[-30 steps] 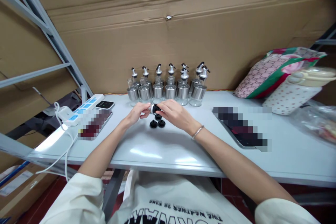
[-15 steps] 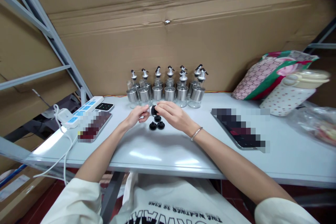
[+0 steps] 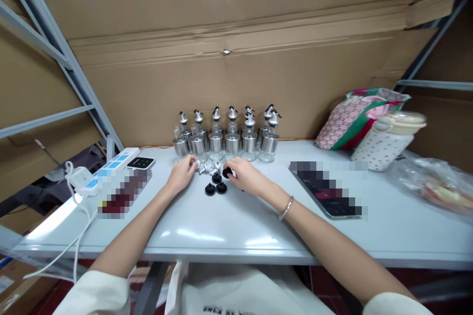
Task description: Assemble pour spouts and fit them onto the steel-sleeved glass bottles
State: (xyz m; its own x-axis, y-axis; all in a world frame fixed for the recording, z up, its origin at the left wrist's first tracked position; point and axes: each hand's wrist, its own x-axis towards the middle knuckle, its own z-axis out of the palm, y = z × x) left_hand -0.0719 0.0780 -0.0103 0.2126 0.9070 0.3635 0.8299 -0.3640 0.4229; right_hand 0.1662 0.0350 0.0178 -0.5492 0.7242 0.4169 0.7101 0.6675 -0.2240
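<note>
My left hand (image 3: 182, 173) is closed, fingertips pinching a small whitish piece (image 3: 197, 163) that is partly hidden. Beside it lies a loose cluster of small silver and clear pieces (image 3: 212, 167). A black stopper (image 3: 226, 172) is held between the thumb and fingers of my right hand (image 3: 244, 175), just above the table. Near it stand three more black stoppers (image 3: 221, 187), grouped close together. Behind both hands is a double row of glass bottles with steel sleeves (image 3: 249, 142), several topped with silver pourers (image 3: 232, 112).
On the left are a power strip (image 3: 117, 162), a small black-faced device (image 3: 141, 163) and a phone (image 3: 127, 192). To the right lie a dark tablet-like device (image 3: 325, 189), a spotted bottle (image 3: 384, 142), a patterned bag (image 3: 342, 120) and a plastic bag (image 3: 436, 187). Cardboard (image 3: 258, 78) backs the table.
My hands, together at a black piece with a pale part before, are now apart. The right has moved right with a black stopper. The silver and clear cluster now shows. The view has tilted up.
</note>
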